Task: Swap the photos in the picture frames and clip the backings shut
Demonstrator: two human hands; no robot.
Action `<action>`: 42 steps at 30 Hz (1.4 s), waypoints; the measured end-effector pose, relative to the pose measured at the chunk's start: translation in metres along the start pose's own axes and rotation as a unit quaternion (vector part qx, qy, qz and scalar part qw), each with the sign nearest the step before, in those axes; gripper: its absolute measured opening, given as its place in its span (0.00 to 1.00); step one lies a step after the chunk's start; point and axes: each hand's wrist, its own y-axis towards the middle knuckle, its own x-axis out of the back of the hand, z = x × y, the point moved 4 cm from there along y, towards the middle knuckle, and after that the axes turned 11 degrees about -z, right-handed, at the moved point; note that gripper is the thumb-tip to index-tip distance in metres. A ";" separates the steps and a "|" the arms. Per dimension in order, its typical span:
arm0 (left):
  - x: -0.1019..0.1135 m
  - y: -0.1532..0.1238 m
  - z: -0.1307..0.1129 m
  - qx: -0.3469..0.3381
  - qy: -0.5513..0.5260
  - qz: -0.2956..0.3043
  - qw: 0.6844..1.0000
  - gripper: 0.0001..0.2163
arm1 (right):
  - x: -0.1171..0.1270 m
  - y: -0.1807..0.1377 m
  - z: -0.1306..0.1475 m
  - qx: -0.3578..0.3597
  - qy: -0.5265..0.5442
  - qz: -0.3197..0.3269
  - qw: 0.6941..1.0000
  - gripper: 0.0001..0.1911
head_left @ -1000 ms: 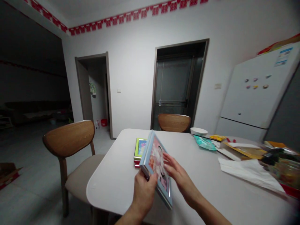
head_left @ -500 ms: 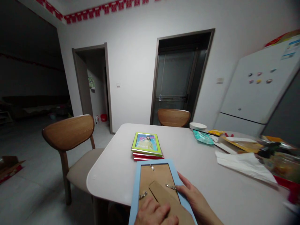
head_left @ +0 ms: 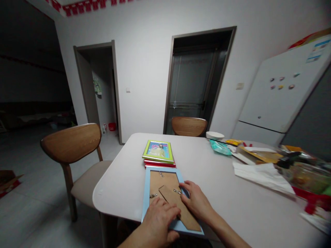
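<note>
A light blue picture frame (head_left: 146,193) lies back side up at the near edge of the table, with a brown backing board (head_left: 165,177), metal turn clips and a slanting stand leg (head_left: 181,208). My left hand (head_left: 160,218) is closed on its lower left part, fingers bent over the backing and thumb near the bottom edge. On the right edge, my right hand (head_left: 195,199) grips the frame, its fingertips beside the right-hand clip (head_left: 177,191). Just beyond sits a green picture frame (head_left: 158,151), picture up, on top of red frames (head_left: 160,164).
At the right of the white table (head_left: 119,186) are a white bowl (head_left: 215,135), a teal plastic packet (head_left: 219,147), white paper (head_left: 261,175) and a clear container (head_left: 310,177). Wooden chairs stand at the left (head_left: 72,143) and far side (head_left: 189,126).
The blue frame has moved away from me and lies lower, toward the tabletop. My left hand has come further into view; the right still holds the right edge. The view has shifted slightly.
</note>
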 end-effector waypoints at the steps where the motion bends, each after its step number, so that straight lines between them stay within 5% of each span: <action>1: 0.003 -0.002 0.008 0.021 -0.009 -0.015 1.000 0.21 | 0.000 0.001 0.001 0.006 -0.006 0.009 1.000 0.20; 7: 0.010 -0.014 0.069 0.197 -0.018 -0.121 0.973 0.26 | 0.001 0.009 0.015 0.023 -0.029 0.058 0.998 0.15; 18: 0.007 -0.020 0.077 0.209 -0.081 -0.180 0.958 0.25 | 0.000 0.010 0.040 0.068 -0.045 -0.002 0.997 0.15; 23: 0.005 -0.020 0.078 0.197 -0.059 -0.190 0.960 0.24 | -0.019 0.000 0.092 0.164 0.073 0.083 0.980 0.11; 27: 0.002 -0.020 0.079 0.187 -0.045 -0.190 0.963 0.24 | -0.030 0.004 0.111 0.169 0.059 0.079 0.981 0.10; 42: 0.000 -0.022 0.079 0.186 -0.029 -0.175 0.966 0.25 | -0.054 0.062 0.057 0.034 -0.037 0.038 0.998 0.14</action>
